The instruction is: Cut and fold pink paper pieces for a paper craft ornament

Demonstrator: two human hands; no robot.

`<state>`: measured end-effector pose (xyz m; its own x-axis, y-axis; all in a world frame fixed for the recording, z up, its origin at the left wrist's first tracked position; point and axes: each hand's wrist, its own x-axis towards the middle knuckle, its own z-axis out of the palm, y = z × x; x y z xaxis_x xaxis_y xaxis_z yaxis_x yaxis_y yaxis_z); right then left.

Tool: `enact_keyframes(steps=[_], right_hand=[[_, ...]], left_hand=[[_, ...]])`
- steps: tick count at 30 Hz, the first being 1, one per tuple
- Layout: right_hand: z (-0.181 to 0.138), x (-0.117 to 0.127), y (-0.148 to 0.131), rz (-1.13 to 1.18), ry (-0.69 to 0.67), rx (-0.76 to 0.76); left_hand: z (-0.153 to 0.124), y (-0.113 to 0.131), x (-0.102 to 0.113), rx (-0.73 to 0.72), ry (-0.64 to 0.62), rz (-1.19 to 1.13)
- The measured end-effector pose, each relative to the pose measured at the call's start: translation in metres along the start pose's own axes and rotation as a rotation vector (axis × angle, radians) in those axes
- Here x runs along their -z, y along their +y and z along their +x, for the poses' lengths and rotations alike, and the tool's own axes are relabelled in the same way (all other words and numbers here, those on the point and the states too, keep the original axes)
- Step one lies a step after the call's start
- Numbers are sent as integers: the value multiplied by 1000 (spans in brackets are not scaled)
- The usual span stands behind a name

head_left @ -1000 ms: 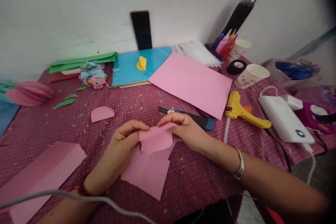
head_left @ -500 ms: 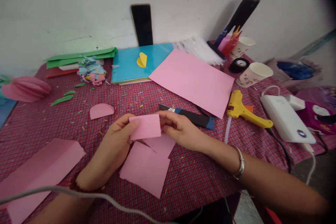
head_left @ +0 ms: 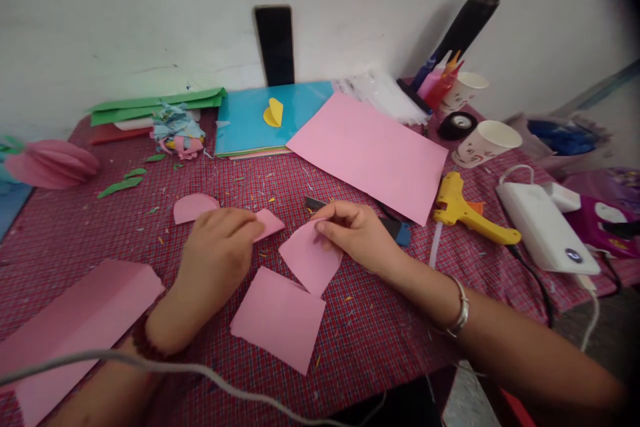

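My left hand (head_left: 220, 240) is closed on a small folded pink paper (head_left: 270, 223), gripped by one end low over the table. Between the thumb and fingers of my right hand (head_left: 353, 233) is the upper edge of a pink paper square (head_left: 311, 257), tilted up from the table. Just below both hands lies a stack of pink paper squares (head_left: 280, 320). Beyond my left hand rests a folded pink half-circle (head_left: 195, 207), partly covered by the fingers. A dark cutter (head_left: 315, 203) lies behind my right hand, which hides its middle.
A large pink sheet (head_left: 370, 153), a blue folder (head_left: 245, 127) and a propped phone (head_left: 275, 43) are at the back. On the right are a yellow glue gun (head_left: 470, 213), paper cups (head_left: 487, 143) and a white power bank (head_left: 547, 227). A cable (head_left: 200, 368) crosses the front.
My left hand has moved left and down with the folded paper, which is now tilted. My right hand has left that paper and taken hold of a pink square, lifting its edge.
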<state>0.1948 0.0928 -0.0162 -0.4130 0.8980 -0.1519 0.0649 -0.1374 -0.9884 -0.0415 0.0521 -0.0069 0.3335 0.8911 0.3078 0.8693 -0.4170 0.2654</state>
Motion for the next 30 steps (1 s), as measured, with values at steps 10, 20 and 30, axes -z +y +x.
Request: enact_keyframes(steps=[10, 20, 30], right_hand=[[0, 2, -7, 157, 145, -8], [-8, -5, -10, 196, 66, -8], [-12, -6, -4, 237, -165, -70]], left_hand=[[-9, -3, 12, -80, -327, 15], [-1, 43, 9, 584, -188, -1077], [-3, 48, 4, 779, -123, -1634]])
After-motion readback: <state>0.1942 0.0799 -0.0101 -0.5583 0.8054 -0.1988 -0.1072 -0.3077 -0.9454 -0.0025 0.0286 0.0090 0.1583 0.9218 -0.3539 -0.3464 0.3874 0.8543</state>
